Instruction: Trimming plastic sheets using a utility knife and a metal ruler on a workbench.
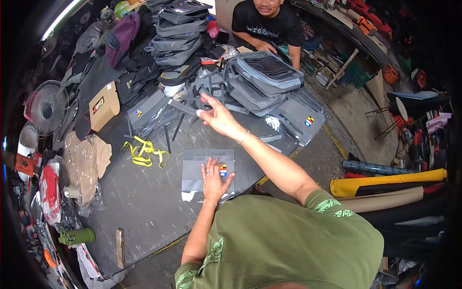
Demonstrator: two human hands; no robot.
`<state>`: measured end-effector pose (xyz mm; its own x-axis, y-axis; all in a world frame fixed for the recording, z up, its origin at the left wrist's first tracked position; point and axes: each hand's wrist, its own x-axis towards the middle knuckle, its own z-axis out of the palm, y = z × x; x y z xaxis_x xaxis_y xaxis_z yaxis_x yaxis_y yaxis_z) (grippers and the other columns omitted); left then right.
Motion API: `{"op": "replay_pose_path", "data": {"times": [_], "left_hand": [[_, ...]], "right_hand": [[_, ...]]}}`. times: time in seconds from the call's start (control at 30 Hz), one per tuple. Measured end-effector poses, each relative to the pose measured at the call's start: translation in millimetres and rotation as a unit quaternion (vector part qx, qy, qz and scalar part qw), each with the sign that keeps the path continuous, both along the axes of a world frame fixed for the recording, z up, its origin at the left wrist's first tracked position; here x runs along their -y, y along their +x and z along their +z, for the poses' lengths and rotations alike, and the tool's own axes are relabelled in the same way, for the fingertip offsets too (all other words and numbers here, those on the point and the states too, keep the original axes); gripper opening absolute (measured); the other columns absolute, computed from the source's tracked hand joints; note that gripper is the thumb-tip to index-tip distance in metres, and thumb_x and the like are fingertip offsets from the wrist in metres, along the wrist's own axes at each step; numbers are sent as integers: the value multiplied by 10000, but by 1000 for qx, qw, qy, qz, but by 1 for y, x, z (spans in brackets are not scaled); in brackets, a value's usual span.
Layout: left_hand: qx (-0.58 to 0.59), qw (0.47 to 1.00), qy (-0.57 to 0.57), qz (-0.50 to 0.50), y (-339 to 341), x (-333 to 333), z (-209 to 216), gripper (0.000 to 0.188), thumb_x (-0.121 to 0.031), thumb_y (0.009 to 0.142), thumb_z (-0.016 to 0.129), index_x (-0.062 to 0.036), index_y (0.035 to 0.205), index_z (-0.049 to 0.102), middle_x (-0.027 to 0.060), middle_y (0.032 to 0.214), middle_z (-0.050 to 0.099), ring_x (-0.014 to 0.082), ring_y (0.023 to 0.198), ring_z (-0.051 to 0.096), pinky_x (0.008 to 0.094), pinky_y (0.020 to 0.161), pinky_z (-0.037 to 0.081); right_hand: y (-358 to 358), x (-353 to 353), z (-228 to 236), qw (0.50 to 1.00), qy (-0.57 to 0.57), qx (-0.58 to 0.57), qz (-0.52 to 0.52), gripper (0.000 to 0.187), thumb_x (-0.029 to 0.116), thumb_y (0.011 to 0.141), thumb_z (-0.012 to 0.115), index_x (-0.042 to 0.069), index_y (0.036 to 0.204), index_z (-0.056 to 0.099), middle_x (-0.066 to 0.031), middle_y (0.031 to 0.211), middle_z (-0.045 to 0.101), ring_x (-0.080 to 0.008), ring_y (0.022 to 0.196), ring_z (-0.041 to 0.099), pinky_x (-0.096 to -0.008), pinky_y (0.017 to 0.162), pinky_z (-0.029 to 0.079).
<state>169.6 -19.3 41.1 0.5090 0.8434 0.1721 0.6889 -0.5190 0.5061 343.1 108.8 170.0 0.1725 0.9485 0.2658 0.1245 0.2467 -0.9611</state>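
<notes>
My left hand [215, 180] lies flat with fingers spread on a grey fabric panel [194, 169]. Beside its fingers, a small patch of coloured blocks [223, 170] shows on the panel. My right arm stretches out across the table, and my right hand [219, 117] is open, thumb apart from the extended fingers. Its thumb tip is at the end of a flat grey strip [182, 107]; whether they touch I cannot tell. Just beyond the fingers lies a tangle of grey strips [195, 91].
Grey bags [262, 72] are stacked beyond my right arm, near a similar patched panel [304, 120]. Yellow-green straps [144, 151], a cardboard box [104, 107], a wooden stick [120, 248] and a green bottle [77, 236] lie leftward. Another person [267, 29] is across the table.
</notes>
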Motion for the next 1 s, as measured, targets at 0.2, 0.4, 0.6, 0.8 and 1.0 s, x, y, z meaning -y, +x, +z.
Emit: {"op": "replay_pose_path", "data": {"times": [0.2, 0.4, 0.6, 0.8, 1.0], "left_hand": [[-3, 1000, 5, -2, -1, -2, -2, 618, -500, 892, 738, -52, 1291, 593, 150, 1465, 490, 364, 1491, 355, 592, 1252, 174], [12, 1000, 8, -13, -1, -3, -1, 615, -490, 900, 733, -27, 1281, 594, 169, 1476, 484, 371, 1504, 337, 595, 1253, 161], [27, 999, 18, -31, -7, -3, -9, 626, -502, 938, 687, -6, 1297, 560, 191, 1479, 472, 390, 1506, 319, 625, 1240, 165], [23, 998, 24, -57, -8, -5, -11, 625, -481, 957, 666, 16, 1312, 533, 224, 1486, 452, 422, 1510, 292, 657, 1228, 154], [27, 997, 15, -67, -6, -8, -9, 631, -478, 953, 666, 13, 1325, 528, 223, 1500, 442, 416, 1522, 269, 660, 1229, 139]], "right_hand": [[4, 41, -59, 973, -189, -23, 128, 399, 293, 997, 699, -4, 1261, 663, -15, 902, 709, -81, 738, 656, -263, 623, 527], [47, 97, -101, 949, -303, -4, 88, 368, 268, 996, 695, 8, 1252, 653, -23, 904, 713, -93, 683, 642, -253, 577, 518], [79, 143, -91, 921, -360, 124, -80, 617, 224, 946, 733, 39, 1480, 487, -36, 738, 688, -102, 626, 643, -273, 544, 504], [75, 156, -98, 875, -400, 230, -146, 756, 382, 914, 734, 181, 1566, 409, -138, 943, 737, -309, 955, 715, -410, 863, 541], [74, 150, -100, 855, -391, 274, -205, 802, 378, 916, 728, 175, 1597, 357, -210, 1313, 669, -392, 1230, 633, -448, 1045, 493]]}}
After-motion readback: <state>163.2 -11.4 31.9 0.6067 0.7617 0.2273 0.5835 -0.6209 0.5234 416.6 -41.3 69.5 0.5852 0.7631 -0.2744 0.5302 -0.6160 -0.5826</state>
